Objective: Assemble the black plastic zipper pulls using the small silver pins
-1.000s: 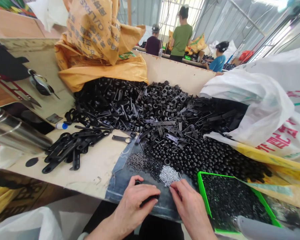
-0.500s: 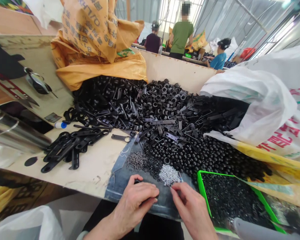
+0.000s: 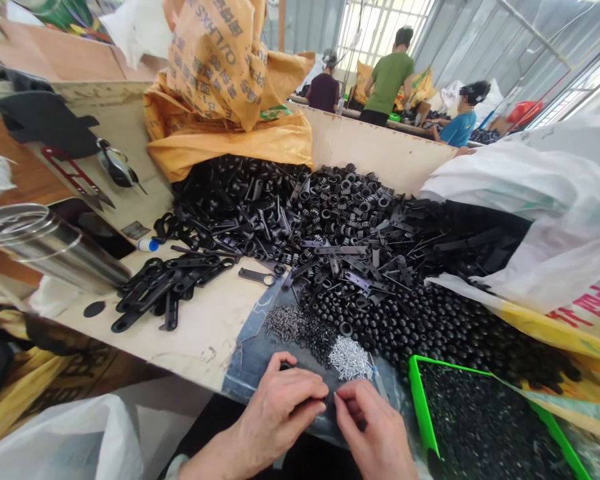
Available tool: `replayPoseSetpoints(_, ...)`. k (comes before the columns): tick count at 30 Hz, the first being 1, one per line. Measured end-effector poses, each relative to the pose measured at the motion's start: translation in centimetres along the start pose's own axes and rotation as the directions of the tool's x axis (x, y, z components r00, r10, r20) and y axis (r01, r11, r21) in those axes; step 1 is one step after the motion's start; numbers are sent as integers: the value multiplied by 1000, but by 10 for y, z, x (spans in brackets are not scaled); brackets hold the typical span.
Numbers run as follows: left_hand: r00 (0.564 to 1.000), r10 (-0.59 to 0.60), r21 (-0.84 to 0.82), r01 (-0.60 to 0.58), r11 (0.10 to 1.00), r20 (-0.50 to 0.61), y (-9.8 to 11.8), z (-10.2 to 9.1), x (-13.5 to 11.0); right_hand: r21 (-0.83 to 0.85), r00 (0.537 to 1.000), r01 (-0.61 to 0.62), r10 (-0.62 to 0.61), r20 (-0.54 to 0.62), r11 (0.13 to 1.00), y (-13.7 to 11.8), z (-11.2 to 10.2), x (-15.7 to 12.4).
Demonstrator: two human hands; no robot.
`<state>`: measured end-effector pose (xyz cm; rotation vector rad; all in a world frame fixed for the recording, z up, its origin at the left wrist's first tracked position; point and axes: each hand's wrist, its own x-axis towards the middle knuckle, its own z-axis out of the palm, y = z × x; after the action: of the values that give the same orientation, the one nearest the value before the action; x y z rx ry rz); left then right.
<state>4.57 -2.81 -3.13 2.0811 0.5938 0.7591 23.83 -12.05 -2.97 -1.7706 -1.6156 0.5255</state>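
The left hand (image 3: 280,413) was curled shut over a small black part (image 3: 287,365). Only a dark sliver of it showed above the knuckles, so its long axis could not be made out. The right hand (image 3: 375,433) lay just beside it. Its thumb and forefinger were pinched together and pointed left, almost touching the left fingertips. Whether anything sat in that pinch could not be told.

Both hands rested on a denim cloth (image 3: 253,357) spread over the near edge of the worktop (image 3: 205,333). The heap of silver screws (image 3: 351,359) lay just beyond the two hands, straight ahead of the gap between them and nearer to the right hand. A heap of darker screws (image 3: 300,327) sat farther out, ahead of the left hand. Past these rose a mound of black round caps (image 3: 430,327), and to the right of the right hand stood a green tray (image 3: 416,400) of small dark pieces. Flat black levers (image 3: 165,287) lay well off to the left of the left hand.
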Motion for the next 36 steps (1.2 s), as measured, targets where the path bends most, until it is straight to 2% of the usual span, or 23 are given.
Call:
replayPoseSetpoints(3,1000,-21,-4,21,1000,-15,-3,3,-2,-54,994,107,-107,5,993,-2,-6,6)
replayPoseSetpoints(6,999,-32,-11,32,999,-31,-2,4,-1,-20,989,147,-147,6,989,-3,-12,5)
replayPoseSetpoints(10,998,-50,22,49,999,31,5,0,4,149,998,10,0,-67,989,-4,-9,-6)
replayPoseSetpoints(12,997,-71,28,70,997,41,8,-2,6,189,994,-17,38,-104,982,-6,-3,-11)
replayPoseSetpoints(13,997,-75,27,74,997,36,8,-2,6,176,992,13,10,-129,984,-7,0,-11)
replayPoseSetpoints(15,998,-56,17,56,998,11,7,-1,6,82,975,148,-132,-178,986,-10,5,-10)
replayPoseSetpoints(18,999,-11,-2,10,1000,-33,2,3,4,-111,906,362,-378,-193,925,-13,4,-3)
replayPoseSetpoints(20,999,1,-5,-1,1000,-49,0,5,3,-224,860,438,-479,-179,871,-13,2,-1)
replayPoseSetpoints(22,999,5,-6,-5,1000,-54,-1,6,3,-289,835,468,-525,-164,835,-12,0,-1)
replayPoseSetpoints(31,998,0,-20,-1,1000,-62,4,3,2,-288,857,433,-489,-162,854,-11,9,-8)
replayPoseSetpoints(34,998,10,-28,-12,1000,-67,2,3,2,-223,909,295,-345,-233,929,-14,10,-29)
replayPoseSetpoints(36,997,15,-36,-17,999,-75,-1,5,1,-204,922,160,-219,-318,966,-17,7,-48)
